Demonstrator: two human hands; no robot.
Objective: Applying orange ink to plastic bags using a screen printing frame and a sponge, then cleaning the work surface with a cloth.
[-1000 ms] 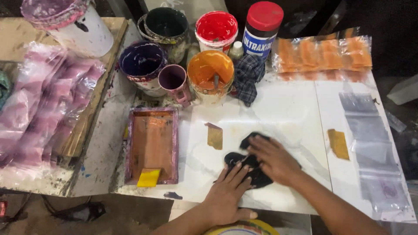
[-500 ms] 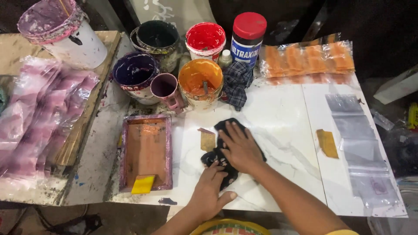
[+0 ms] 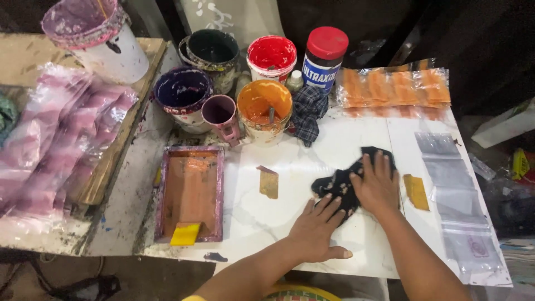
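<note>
1. A black cloth is being pressed flat against the white tabletop, right of centre in the frame; it is judged to be soft, limp and light, likely to bunch and slide under pressure instead of holding a shape.
2. The right hand is being laid open on the cloth's upper right part, fingers spread and palm down (nothing is being gripped, only pressed).
3. The left hand is being rested open on the tabletop just below, its fingertips touching the cloth's lower left edge.
4. A firm hold is judged best taken by gathering a thick fold in the middle, since the loose edges would be trailing; the speckled patches may be damp with paint, though that cannot be told.
5. The cloth is being seen as crumpled, dark and flecked with pale spots, with an uneven outline.
6. Around it, two small ochre cards are lying, one to its left and one to its right, and a wooden-framed screen with a yellow scraper is sitting at lower left.
7. Paint tubs are being kept along the upper edge, an orange tub nearest.
</note>
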